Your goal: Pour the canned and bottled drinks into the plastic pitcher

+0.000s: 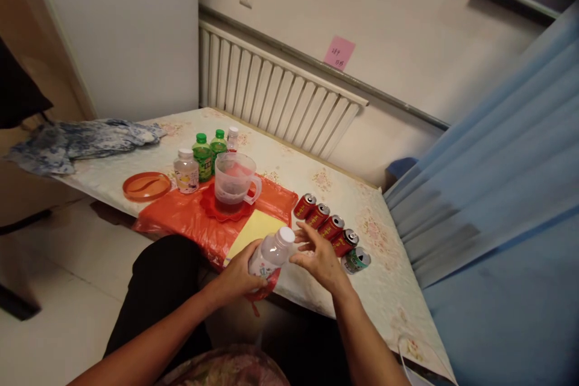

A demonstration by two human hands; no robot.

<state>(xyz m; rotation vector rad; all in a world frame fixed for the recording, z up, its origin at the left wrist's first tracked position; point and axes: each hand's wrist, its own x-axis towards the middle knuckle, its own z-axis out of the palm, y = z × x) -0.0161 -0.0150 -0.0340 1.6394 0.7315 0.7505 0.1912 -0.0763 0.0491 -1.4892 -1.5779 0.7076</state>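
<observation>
A clear plastic bottle with a white cap [271, 251] is gripped in my left hand [242, 271], tilted over the table's front edge. My right hand [319, 258] is just right of the cap, fingers apart and holding nothing. A clear measuring jug [233, 178] with some liquid stands on a red scalloped dish [208, 205]. Left of the jug are another white-capped bottle [186, 174] and two green-capped bottles [202, 157], with a smaller white-capped bottle [232, 139] behind. Several red cans [331, 228] and a green can [356, 260] form a row beyond my right hand.
The flowered tablecloth [380, 241] carries an orange plastic bag [174, 214], a yellow sheet [260, 228], an orange lid [147, 186] and a patterned cloth [104, 139]. Behind the table is a radiator [280, 96]; a blue curtain [497, 193] hangs at the right.
</observation>
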